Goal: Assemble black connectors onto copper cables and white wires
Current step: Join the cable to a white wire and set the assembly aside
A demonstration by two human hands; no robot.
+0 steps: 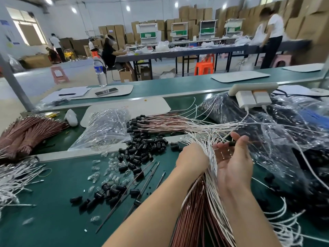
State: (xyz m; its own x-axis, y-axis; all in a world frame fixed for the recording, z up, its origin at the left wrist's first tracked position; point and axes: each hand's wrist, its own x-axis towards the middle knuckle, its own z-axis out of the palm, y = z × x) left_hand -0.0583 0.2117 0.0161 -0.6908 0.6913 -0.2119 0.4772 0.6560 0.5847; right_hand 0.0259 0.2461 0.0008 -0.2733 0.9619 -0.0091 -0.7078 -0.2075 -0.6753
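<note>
Green bench (pixel 53 220) carries, toward five o'clock, a bundle of white wires (pixel 211 168) and copper cables (pixel 196 204) gripped by the left hand (pixel 192 156), while the right hand (pixel 233 163), palm up at its three o'clock, pinches a black connector (pixel 233 144), with loose connectors (pixel 142 148) heaped at nine o'clock.

black connectors (pixel 140 150) heaped loose beside a bundle of copper cables (pixel 195 211) and white wires (pixel 211 168)
</note>
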